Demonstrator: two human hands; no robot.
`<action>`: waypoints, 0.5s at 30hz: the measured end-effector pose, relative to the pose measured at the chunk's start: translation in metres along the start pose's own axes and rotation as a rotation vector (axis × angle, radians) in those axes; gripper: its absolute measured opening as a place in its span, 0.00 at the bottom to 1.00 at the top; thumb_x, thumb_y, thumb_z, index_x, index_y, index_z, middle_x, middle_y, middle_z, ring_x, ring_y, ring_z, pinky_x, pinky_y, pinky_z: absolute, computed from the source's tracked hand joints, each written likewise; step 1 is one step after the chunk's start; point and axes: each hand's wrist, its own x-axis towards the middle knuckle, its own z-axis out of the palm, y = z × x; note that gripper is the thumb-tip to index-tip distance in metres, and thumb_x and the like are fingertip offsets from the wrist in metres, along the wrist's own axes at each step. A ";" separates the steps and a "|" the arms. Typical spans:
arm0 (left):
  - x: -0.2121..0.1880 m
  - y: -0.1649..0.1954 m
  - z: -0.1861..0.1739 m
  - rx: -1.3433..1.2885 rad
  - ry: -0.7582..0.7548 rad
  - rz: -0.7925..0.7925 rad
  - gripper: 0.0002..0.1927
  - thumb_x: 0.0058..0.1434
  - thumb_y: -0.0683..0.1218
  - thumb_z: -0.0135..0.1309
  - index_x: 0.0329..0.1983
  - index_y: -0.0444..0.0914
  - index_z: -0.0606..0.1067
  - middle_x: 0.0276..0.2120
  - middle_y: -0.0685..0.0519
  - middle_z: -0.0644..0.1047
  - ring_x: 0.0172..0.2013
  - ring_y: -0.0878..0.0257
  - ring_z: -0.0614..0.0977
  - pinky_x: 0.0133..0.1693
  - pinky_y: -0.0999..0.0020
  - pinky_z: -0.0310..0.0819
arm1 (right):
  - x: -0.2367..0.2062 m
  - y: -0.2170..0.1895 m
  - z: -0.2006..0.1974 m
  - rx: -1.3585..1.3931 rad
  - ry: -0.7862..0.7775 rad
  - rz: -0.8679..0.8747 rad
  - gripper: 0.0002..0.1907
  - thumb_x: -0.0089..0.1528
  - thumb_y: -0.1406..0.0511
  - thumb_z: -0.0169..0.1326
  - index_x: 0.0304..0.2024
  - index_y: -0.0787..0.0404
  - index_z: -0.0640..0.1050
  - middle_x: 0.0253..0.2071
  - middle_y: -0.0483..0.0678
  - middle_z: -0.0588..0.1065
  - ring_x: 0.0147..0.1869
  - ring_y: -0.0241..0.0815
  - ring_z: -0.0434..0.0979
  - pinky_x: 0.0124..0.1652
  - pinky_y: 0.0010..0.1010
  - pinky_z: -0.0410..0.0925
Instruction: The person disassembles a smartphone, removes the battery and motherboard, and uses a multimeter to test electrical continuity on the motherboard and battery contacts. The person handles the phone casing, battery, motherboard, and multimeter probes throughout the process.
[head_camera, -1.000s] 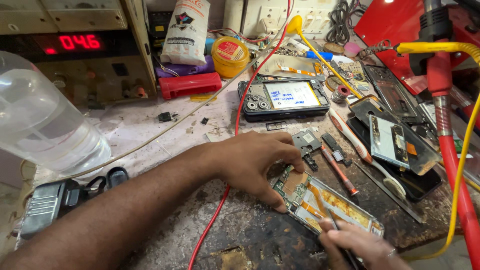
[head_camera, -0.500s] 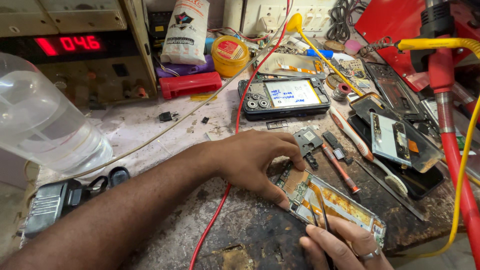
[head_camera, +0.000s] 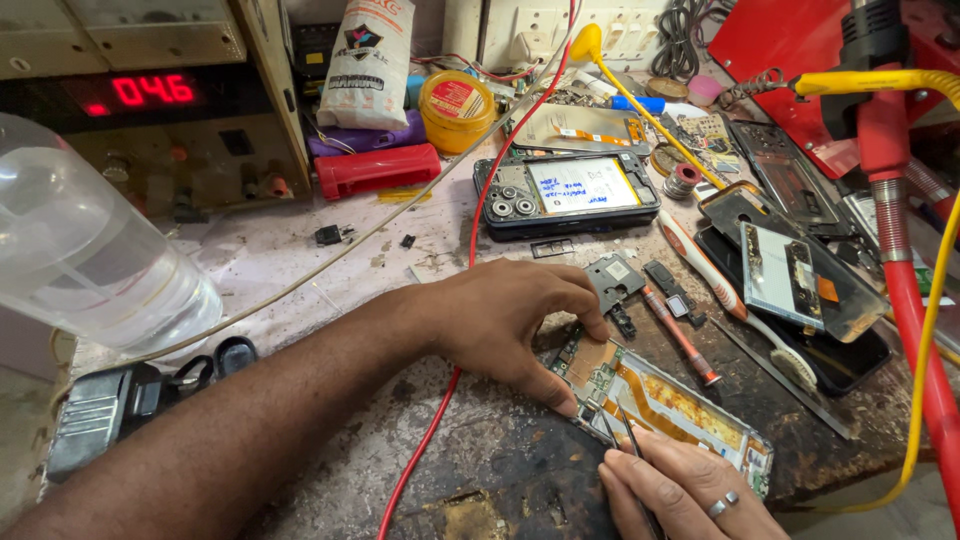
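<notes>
The left hand (head_camera: 510, 325) lay on the worn bench (head_camera: 330, 270), fingers curled and pressed onto the upper end of an opened phone (head_camera: 665, 400), pinning it flat near the bench's front edge. The right hand (head_camera: 680, 490), a ring on 1 finger, pinched thin tweezers (head_camera: 625, 440) whose tips touched the phone's circuit board. A red wire (head_camera: 470, 250) passed beneath the left hand, and a small screwdriver (head_camera: 680, 335) lay just beside the phone.

Red digit display (head_camera: 152, 90) at upper left, white printed pouch (head_camera: 366, 62) top centre, round yellow tin with red label (head_camera: 456, 108) beside it, white label on opened phone (head_camera: 582, 186) at centre
</notes>
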 end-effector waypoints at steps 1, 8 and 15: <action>0.000 0.000 0.000 -0.005 -0.001 -0.006 0.34 0.43 0.63 0.70 0.50 0.43 0.79 0.54 0.54 0.77 0.57 0.56 0.79 0.55 0.61 0.74 | 0.001 0.000 0.000 0.002 0.003 -0.010 0.12 0.49 0.69 0.68 0.35 0.55 0.83 0.41 0.48 0.80 0.48 0.40 0.84 0.51 0.34 0.75; 0.001 0.001 0.000 -0.005 -0.004 -0.011 0.34 0.43 0.63 0.69 0.50 0.43 0.79 0.54 0.54 0.77 0.57 0.56 0.79 0.55 0.61 0.73 | 0.003 -0.003 -0.006 -0.021 0.002 0.036 0.12 0.48 0.68 0.69 0.35 0.54 0.84 0.40 0.48 0.81 0.48 0.41 0.84 0.51 0.33 0.76; 0.002 0.004 -0.001 0.004 -0.020 -0.032 0.34 0.43 0.63 0.69 0.51 0.43 0.79 0.54 0.54 0.77 0.57 0.56 0.79 0.54 0.62 0.73 | 0.004 0.005 -0.011 -0.043 -0.038 0.067 0.11 0.46 0.66 0.70 0.32 0.54 0.85 0.35 0.45 0.83 0.44 0.38 0.85 0.49 0.32 0.76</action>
